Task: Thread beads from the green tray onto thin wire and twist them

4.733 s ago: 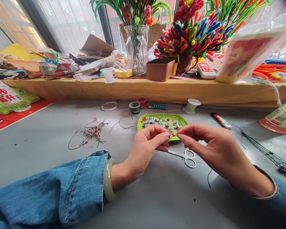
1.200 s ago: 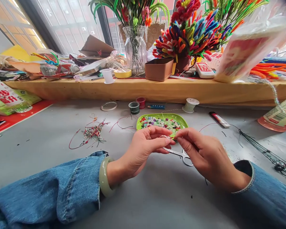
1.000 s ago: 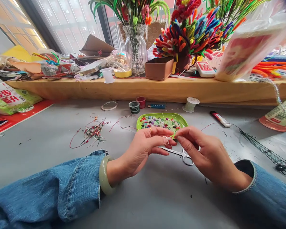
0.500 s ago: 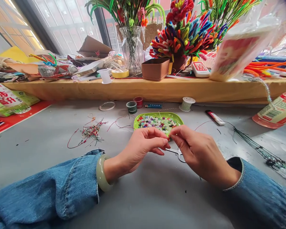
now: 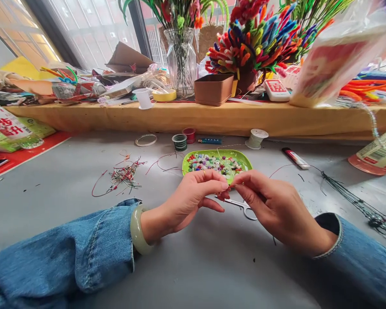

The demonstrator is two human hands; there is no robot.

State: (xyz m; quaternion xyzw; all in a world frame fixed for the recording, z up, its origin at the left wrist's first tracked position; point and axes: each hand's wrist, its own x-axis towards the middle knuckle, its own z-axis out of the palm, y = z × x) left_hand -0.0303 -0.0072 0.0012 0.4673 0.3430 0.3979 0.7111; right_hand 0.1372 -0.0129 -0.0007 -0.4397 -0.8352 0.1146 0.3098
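My left hand point(image 5: 193, 197) and my right hand point(image 5: 270, 206) meet fingertip to fingertip over the grey table point(image 5: 67, 206), both pinched shut on a small piece of thin wire that I can barely see. A red thread point(image 5: 278, 169) trails off to the right from my right hand's fingers. Just behind the fingers lies a green tray point(image 5: 188, 156) holding several coloured beads. Small silver scissors point(image 5: 242, 205) lie on the table under my hands, partly hidden by the right one. A pale green bangle point(image 5: 135, 229) sits on my left wrist.
A pile of wire offcuts point(image 5: 124, 176) lies to the left. Wire spools point(image 5: 180, 141), a white spool point(image 5: 256, 138) and a lighter point(image 5: 295, 157) stand behind the tray. A beaded dark strand point(image 5: 357, 201) lies at right. The yellow ledge point(image 5: 212, 120) carries a glass vase, a brown box and pipe-cleaner flowers.
My hands have stayed together in front of the tray, both pinching, with only small shifts of the fingers; the right hand has drawn closer to the left and now covers more of the scissors.
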